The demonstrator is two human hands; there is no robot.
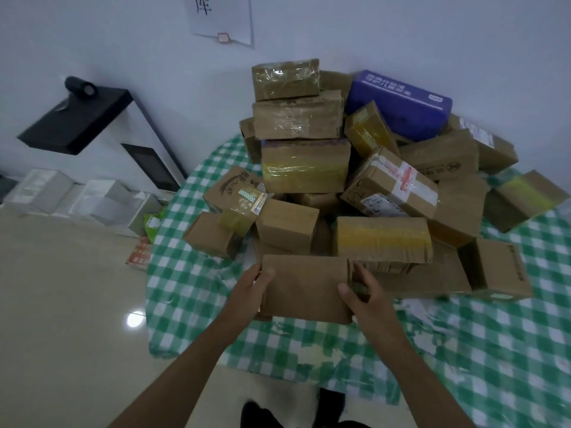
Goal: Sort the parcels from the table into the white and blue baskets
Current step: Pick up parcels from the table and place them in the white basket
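1. At the near edge of the pile, you held a plain brown parcel (306,288) between both hands, its broad face turned up toward you, over the table (191,291) with its green-and-white checked cloth.
2. Your left hand (250,288) gripped the parcel's left end, thumb on top and fingers curled round the edge.
3. Your right hand (363,293) clamped the right end the same way, thumb lying on the top face.
4. Just behind the parcel sat a box with yellow tape (383,239), and a small plain carton (287,225) stood to its left.
5. Farther back, taped boxes were stacked high (298,118), with a blue package (401,103) leaning at the rear right.
6. Off to the left, pale containers (102,199) stood on the floor by the wall; whether they were the baskets, you could not tell.
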